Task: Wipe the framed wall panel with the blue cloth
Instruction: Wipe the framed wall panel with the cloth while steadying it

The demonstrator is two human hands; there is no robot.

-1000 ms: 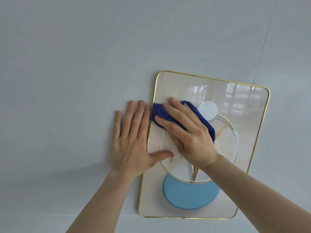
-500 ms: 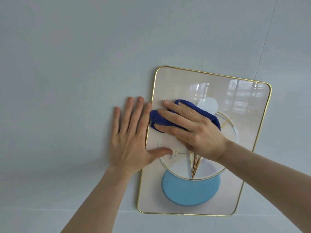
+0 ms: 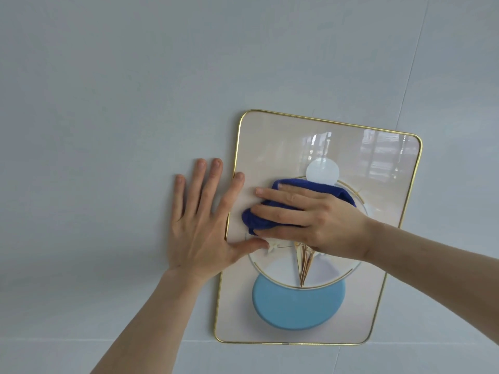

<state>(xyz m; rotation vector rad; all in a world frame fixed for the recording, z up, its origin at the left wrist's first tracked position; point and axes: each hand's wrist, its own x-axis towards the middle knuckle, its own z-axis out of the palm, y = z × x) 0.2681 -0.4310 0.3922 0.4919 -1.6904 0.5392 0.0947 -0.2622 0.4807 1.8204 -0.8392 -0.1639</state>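
Head view looks at a pale grey-blue wall (image 3: 108, 90) with faint panel seams, which fills nearly everything. Mounted on it, right of centre, is the framed wall panel (image 3: 275, 141): a glossy cream rectangle with rounded corners and a thin gold frame, carrying a large gold-lined ring, a light blue disc (image 3: 298, 306) low down, a small pale disc (image 3: 322, 172) higher up, and reflections of windows across its upper right.

Left hand (image 3: 199, 225) lies flat and spread against the wall at the panel's left edge, gripping nothing; three fingers rest on the bare wall, while the index finger and thumb reach over the gold frame onto the cream surface.

Right hand (image 3: 310, 220) comes in from the right and lies palm-down with its fingers stretched out and close together, pressing the blue cloth (image 3: 256, 220) against the panel. That cloth is bunched into a dark blue wad in the middle-left of the panel, just under the pale disc, showing above, between and beyond the fingers.
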